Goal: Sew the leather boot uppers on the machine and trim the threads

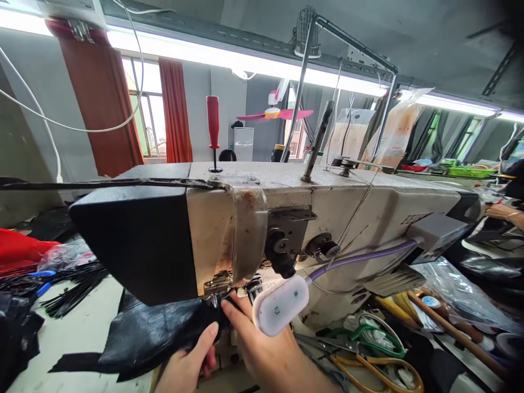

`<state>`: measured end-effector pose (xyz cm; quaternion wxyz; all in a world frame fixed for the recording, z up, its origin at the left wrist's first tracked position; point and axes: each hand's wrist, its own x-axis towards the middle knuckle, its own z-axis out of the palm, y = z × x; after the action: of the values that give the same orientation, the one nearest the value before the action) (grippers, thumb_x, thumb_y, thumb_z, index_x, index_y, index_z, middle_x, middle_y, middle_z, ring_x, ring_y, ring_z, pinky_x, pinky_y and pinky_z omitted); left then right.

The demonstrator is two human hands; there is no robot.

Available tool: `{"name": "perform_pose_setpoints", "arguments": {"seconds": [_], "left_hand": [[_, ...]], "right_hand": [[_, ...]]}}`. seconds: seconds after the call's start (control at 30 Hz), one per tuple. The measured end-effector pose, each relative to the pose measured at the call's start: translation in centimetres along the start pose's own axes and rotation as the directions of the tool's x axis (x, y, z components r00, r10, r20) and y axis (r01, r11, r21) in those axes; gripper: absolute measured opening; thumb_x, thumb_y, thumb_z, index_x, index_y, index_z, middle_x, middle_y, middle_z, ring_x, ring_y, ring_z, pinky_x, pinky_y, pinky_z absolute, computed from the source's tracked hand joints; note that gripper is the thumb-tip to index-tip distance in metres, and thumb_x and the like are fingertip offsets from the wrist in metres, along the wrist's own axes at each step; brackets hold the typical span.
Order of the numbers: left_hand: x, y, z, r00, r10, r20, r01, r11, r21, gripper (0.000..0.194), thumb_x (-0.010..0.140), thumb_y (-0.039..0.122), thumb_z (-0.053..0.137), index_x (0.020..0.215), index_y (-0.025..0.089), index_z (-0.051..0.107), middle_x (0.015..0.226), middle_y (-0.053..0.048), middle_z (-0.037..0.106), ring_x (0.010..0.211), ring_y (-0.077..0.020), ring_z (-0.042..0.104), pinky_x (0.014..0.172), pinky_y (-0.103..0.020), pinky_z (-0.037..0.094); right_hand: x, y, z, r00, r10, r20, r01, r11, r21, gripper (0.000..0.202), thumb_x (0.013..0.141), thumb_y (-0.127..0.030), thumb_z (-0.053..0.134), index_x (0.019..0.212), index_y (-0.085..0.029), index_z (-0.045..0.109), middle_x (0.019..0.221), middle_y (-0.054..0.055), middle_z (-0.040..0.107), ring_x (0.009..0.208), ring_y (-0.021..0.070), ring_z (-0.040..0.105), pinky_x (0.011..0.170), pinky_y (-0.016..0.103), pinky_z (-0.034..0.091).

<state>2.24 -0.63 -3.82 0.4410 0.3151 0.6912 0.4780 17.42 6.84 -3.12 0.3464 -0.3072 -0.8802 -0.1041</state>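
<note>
Left hand [190, 357]: closed on a black glossy leather-like piece [149, 325], thumb on top, fingertips curled at the underside. Right hand [266, 352]: thumb on the same piece, just beside the left; lamp covered part of the hand, so could not tell whether it gripped. Piece lay beneath the head of the sewing machine [368, 213], with its loose end spread left over the pale worktop [77, 341]; contact at the needle was hidden.

To the right, close in: yellow-handled scissors [417, 376] and green-handled scissors [387, 331] among clutter. White oval lamp [272, 322] hung in front of the machine on a purple flexible stem [364, 254].

Left worktop, beyond the piece: bundle of thin black strips [77, 286], 1 blue-handled tool [44, 288], red material [24, 251].

On top of the machine, 1 red-handled screwdriver [213, 120] stood upright. Far right: 1 co-worker's arm [510, 213]. Further back: pink-bladed fan [256, 116]; behind at left, 2 reddish curtains [177, 109] flanked a window [153, 120].
</note>
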Motion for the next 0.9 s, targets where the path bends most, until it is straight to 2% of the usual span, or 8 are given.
{"name": "perform_pose_setpoints", "arguments": {"seconds": [0.07,0.13,0.23,0.37,0.43,0.53,0.73,0.9], "left_hand": [[0.0,0.2,-0.2,1.0,0.011,0.009,-0.01,0.999,-0.046,0.063,0.064,0.081,0.059,0.046,0.021,0.057,0.054,-0.003,0.056,0.061,-0.0197,0.049,0.065,-0.031,0.037],[0.0,0.3,-0.2,0.999,0.03,0.022,-0.027,0.993,-0.117,0.059,0.064,0.076,0.063,0.047,0.02,0.058,0.053,-0.003,0.056,0.06,-0.0185,0.048,0.063,-0.03,0.037],[0.3,0.6,-0.1,0.998,0.055,0.028,-0.051,0.99,-0.134,0.055,0.068,0.07,0.063,0.046,0.02,0.056,0.052,-0.001,0.054,0.058,-0.0166,0.047,0.061,-0.028,0.036],[0.7,1.3,-0.1,0.999,0.033,-0.007,-0.034,0.993,-0.11,0.055,0.07,0.069,0.061,0.046,0.02,0.056,0.051,0.0,0.05,0.058,-0.0163,0.044,0.06,-0.029,0.034],[0.8,1.7,0.0,0.999,0.018,-0.03,-0.021,0.993,-0.12,0.055,0.069,0.07,0.062,0.049,0.019,0.059,0.05,0.0,0.049,0.058,-0.0167,0.043,0.059,-0.029,0.033],[0.9,2.3,0.0,0.999,-0.005,-0.04,0.0,0.992,-0.124,0.055,0.065,0.072,0.063,0.053,0.018,0.062,0.048,0.001,0.046,0.057,-0.016,0.04,0.058,-0.029,0.03],[1.6,3.1,-0.1,1.0,0.001,-0.016,-0.004,0.983,-0.183,0.049,0.061,0.065,0.067,0.053,0.018,0.059,0.045,0.004,0.041,0.055,-0.0135,0.033,0.057,-0.028,0.024],[2.1,2.9,-0.8,0.999,-0.021,0.048,0.029,0.984,-0.177,0.05,0.06,0.067,0.068,0.057,0.018,0.061,0.048,0.004,0.043,0.057,-0.0138,0.033,0.059,-0.028,0.024]], "right_hand": [[-0.2,-0.5,0.1,0.996,0.011,-0.083,-0.013,1.0,-0.019,0.024,0.093,-0.017,0.052,0.101,-0.026,0.072,0.11,0.005,0.073,0.096,0.0236,0.068,0.084,0.036,0.057],[-0.3,-0.7,-0.2,0.993,-0.007,-0.114,0.004,1.0,-0.022,0.022,0.094,-0.017,0.052,0.096,-0.024,0.072,0.106,0.006,0.074,0.093,0.0239,0.067,0.085,0.038,0.056],[-0.1,-0.6,-0.8,0.998,-0.049,-0.046,0.049,0.999,0.0,0.026,0.093,-0.015,0.05,0.106,-0.024,0.071,0.11,0.006,0.074,0.098,0.0246,0.066,0.089,0.039,0.054],[0.3,-0.3,-0.9,1.0,-0.004,-0.03,0.005,0.999,0.042,0.034,0.09,-0.008,0.047,0.107,-0.024,0.071,0.112,0.005,0.074,0.089,0.0204,0.068,0.075,0.028,0.054],[0.4,-0.1,-0.5,1.0,-0.001,-0.018,0.002,0.998,0.064,0.035,0.089,-0.007,0.047,0.108,-0.024,0.071,0.114,0.006,0.073,0.087,0.0203,0.069,0.072,0.027,0.055],[0.7,0.1,0.1,1.0,-0.02,-0.006,0.02,0.998,0.056,0.035,0.088,-0.008,0.047,0.109,-0.022,0.071,0.112,0.007,0.074,0.085,0.0233,0.071,0.071,0.03,0.057],[1.3,0.5,0.6,0.998,-0.064,0.003,0.064,0.998,0.004,0.038,0.089,-0.012,0.048,0.119,-0.022,0.069,0.109,0.009,0.075,0.093,0.0336,0.072,0.077,0.045,0.061],[1.5,0.6,0.5,0.995,-0.086,0.052,0.083,0.995,0.055,0.04,0.091,-0.013,0.045,0.124,-0.02,0.067,0.115,0.011,0.073,0.098,0.035,0.071,0.082,0.049,0.061]]}}
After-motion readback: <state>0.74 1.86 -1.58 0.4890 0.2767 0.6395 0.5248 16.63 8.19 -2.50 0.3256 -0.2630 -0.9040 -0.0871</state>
